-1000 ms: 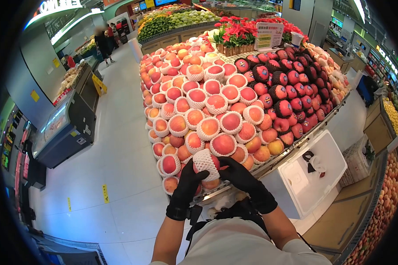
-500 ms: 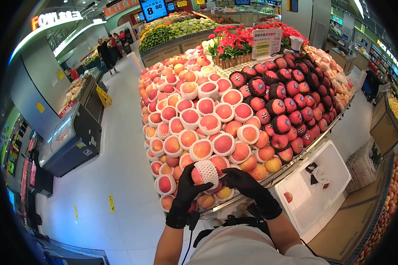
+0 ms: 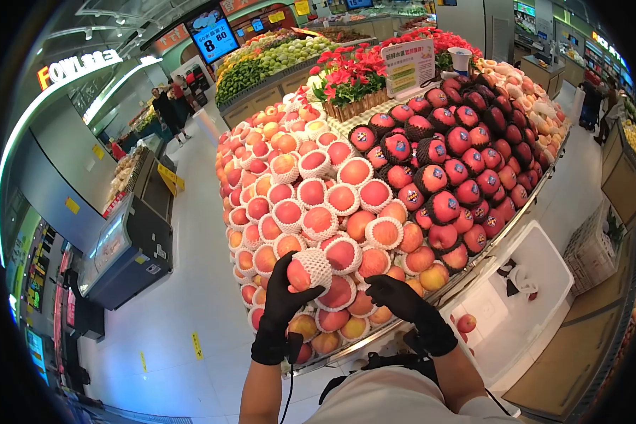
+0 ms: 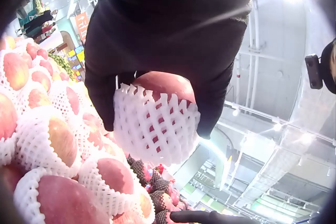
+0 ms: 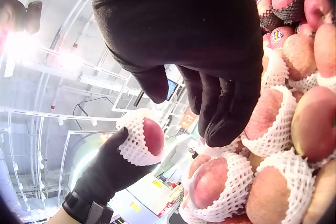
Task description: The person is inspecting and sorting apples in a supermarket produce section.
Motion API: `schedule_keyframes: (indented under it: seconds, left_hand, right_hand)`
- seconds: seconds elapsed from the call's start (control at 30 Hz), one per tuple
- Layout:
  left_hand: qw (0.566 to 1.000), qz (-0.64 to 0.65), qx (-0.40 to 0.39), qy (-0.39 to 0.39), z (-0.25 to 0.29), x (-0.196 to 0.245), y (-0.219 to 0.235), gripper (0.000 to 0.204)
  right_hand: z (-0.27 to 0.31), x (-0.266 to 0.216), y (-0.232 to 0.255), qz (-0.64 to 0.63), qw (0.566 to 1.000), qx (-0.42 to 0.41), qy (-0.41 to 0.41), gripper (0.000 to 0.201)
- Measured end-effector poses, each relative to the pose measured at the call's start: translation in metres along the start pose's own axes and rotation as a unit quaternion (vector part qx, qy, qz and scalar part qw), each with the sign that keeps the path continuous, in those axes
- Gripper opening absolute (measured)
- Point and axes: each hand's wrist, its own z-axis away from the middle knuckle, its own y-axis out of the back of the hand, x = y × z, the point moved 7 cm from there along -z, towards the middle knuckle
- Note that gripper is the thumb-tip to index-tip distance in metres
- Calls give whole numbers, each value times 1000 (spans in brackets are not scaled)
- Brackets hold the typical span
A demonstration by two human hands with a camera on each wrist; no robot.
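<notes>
My left hand (image 3: pixel 283 290), in a black glove, grips a red apple in a white foam net (image 3: pixel 309 270) above the front of the apple pile. In the left wrist view, thumb and fingers hold the netted apple (image 4: pixel 156 129) from both sides, its bare red top near the palm. My right hand (image 3: pixel 403 300), also black-gloved, hovers over the front apples to the right of it. Its fingers are loosely bent, with nothing between them in the right wrist view (image 5: pixel 199 50). Netted apples (image 3: pixel 336 291) lie just under both hands.
Dark red apples in black nets (image 3: pixel 445 169) fill the display's right side. A white bin (image 3: pixel 544 283) with a few apples (image 3: pixel 466 323) stands at right, below the display's metal edge. Red flowers (image 3: pixel 353 74) and a sign (image 3: pixel 408 67) stand behind. A freezer (image 3: pixel 131 247) is at left.
The right hand has come away from the netted apple, which the left hand alone now holds, farther left. The head view has shifted, and apples in the white bin have come into sight.
</notes>
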Motion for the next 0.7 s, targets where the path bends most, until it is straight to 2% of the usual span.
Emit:
schedule_keyframes:
  seconds: [0.1, 0.17, 0.2, 0.3, 0.4, 0.43, 0.53, 0.57, 0.67, 0.7]
  left_hand:
    - [999, -35, -5, -18, -20, 4, 2, 87]
    - [995, -89, 10, -45, -31, 6, 8, 87]
    - [997, -72, 8, -40, -36, 7, 7, 87]
    - [999, -42, -10, -24, -55, 32, -1, 87]
    - [989, -134, 6, -69, -75, 36, 3, 85]
    - [989, -125, 10, -75, -83, 29, 7, 89]
    - [993, -83, -2, -83, -112, 37, 7, 84]
    - [995, -77, 3, -67, -124, 33, 13, 84]
    - [992, -76, 12, -96, -159, 45, 19, 83]
    - [994, -55, 22, -95, -173, 39, 26, 88]
  right_hand:
    - [-1, -1, 14, 60, 998, 29, -15, 38]
    - [0, -7, 17, 44, 999, 21, -18, 37]
    - [0, -10, 19, 36, 999, 17, -19, 36]
    - [-5, -14, 30, 127, 989, 79, 2, 37]
    - [-5, -41, 35, 197, 971, 125, 56, 37]
    - [-4, -50, 35, 190, 971, 131, 59, 37]
    - [-7, -62, 36, 211, 962, 135, 109, 35]
    - [-8, -67, 35, 214, 961, 134, 111, 32]
    - [-12, -74, 36, 240, 953, 146, 114, 30]
    - [-15, -76, 36, 251, 951, 141, 109, 28]
